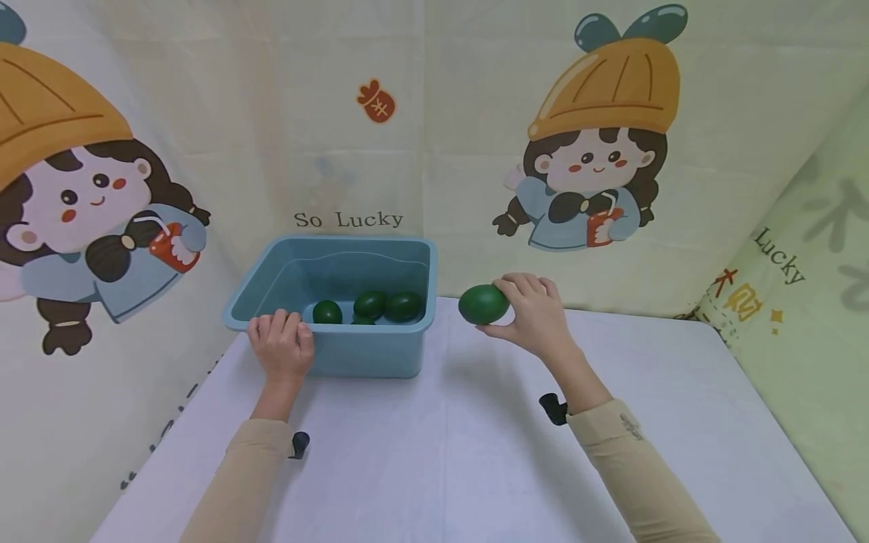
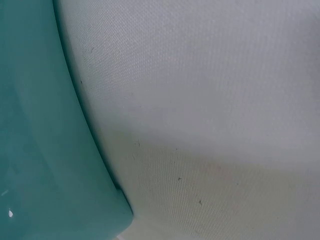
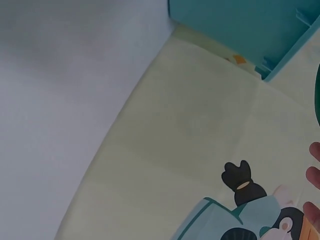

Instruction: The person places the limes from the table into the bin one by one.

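My right hand pinches a smooth, dark green avocado between thumb and fingers, held in the air to the right of a blue plastic bin. In the right wrist view only fingertips and a sliver of the avocado show at the right edge. The left hand grips the bin's front rim near its left corner, fingers curled over it. Inside the bin lie several more green avocados, one mostly hidden behind the front wall. The left wrist view holds the bin's wall but no hand.
A white-covered table carries the bin. Behind it hangs a cream cloth backdrop with printed cartoon figures, and another cloth side borders the table on the right. A small black wrist device sits by the right sleeve.
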`<state>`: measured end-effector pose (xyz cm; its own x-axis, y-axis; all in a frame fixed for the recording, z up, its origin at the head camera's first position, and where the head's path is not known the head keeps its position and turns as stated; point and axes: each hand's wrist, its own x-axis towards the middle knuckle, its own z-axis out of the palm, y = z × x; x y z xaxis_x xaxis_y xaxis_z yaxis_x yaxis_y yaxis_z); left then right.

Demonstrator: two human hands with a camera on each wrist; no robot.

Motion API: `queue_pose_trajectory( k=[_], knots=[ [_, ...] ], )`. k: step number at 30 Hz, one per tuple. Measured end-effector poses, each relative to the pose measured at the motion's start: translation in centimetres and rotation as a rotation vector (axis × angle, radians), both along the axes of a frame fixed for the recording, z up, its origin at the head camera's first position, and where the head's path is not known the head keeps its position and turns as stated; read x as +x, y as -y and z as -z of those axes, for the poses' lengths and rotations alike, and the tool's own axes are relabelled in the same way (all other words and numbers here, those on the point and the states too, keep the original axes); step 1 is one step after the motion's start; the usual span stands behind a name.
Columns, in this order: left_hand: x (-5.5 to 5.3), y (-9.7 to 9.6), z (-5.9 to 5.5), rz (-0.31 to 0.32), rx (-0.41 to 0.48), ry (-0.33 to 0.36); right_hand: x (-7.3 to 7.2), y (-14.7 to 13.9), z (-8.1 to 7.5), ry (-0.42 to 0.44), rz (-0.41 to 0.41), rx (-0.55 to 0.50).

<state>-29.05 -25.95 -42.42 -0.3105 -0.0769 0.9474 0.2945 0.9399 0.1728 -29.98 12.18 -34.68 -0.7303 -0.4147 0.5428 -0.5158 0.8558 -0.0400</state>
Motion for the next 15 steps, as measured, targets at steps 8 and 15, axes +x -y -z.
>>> queue_pose_trajectory(
  k=[8,15],
  knots=[
    [-0.1,-0.1,0.0,0.011,0.011,-0.043,-0.3,1.0,-0.6,0.016,-0.002,0.005],
    [-0.1,-0.1,0.0,0.013,0.012,-0.049,-0.6,1.9,-1.1,0.026,-0.012,0.004]
  ],
)
